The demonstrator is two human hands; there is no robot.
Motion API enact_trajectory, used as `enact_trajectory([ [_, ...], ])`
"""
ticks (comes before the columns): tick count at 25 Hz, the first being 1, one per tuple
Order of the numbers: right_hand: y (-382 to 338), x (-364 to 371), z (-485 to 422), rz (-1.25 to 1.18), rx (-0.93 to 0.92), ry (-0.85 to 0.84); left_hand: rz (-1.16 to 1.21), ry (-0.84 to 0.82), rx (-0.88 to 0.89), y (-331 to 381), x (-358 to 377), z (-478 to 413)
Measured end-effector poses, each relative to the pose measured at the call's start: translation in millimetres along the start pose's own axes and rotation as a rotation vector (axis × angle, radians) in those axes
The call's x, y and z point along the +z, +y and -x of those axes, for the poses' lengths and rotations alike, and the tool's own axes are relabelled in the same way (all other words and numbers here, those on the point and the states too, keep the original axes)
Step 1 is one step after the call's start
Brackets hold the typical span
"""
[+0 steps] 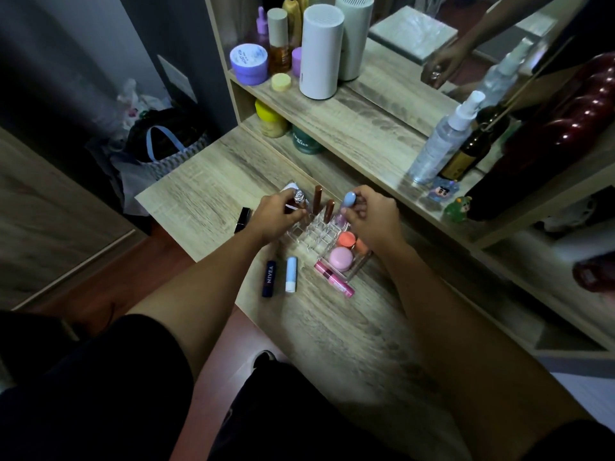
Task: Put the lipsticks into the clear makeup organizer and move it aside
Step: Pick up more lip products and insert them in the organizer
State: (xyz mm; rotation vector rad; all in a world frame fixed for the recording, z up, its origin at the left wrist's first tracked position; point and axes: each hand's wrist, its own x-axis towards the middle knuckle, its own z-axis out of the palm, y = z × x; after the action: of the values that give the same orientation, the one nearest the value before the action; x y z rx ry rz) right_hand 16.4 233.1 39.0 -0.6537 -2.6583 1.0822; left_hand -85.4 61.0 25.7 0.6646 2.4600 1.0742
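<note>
The clear makeup organizer (321, 236) stands mid-table with a grid of slots. Two brown lip tubes (317, 198) stand upright in its far slots. My left hand (276, 216) grips a silver-capped lipstick (299, 198) over the organizer's left side. My right hand (372, 217) pinches a lipstick with a blue rounded cap (349, 198) above the right slots. Loose on the table lie a dark Nivea stick (269, 278), a white and blue stick (291, 274), a pink tube (334, 278) and a black lipstick (242, 220).
Orange sponges (346, 239) and a pink round case (341, 259) sit in the organizer's front compartment. A shelf behind carries jars, a white cylinder (321, 51), a spray bottle (442, 141) and small figurines (459, 209). A mirror stands at right. Bags lie on the floor at left.
</note>
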Motion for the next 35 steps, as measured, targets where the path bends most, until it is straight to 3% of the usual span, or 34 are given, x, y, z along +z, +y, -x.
enact_trajectory([
  [8, 4.0, -0.5, -2.2, -0.023, 0.037, -0.057, -0.092, -0.048, 0.017, -2.7, 3.0, -10.0],
  [17, 1.0, 7.2, -2.5, 0.182, 0.028, -0.221, -0.027, -0.052, 0.007, -2.8, 2.2, -10.0],
  [35, 1.3, 9.7, 0.0, 0.145, 0.089, -0.214, -0.132, -0.099, 0.071, 13.6, -3.6, -10.9],
])
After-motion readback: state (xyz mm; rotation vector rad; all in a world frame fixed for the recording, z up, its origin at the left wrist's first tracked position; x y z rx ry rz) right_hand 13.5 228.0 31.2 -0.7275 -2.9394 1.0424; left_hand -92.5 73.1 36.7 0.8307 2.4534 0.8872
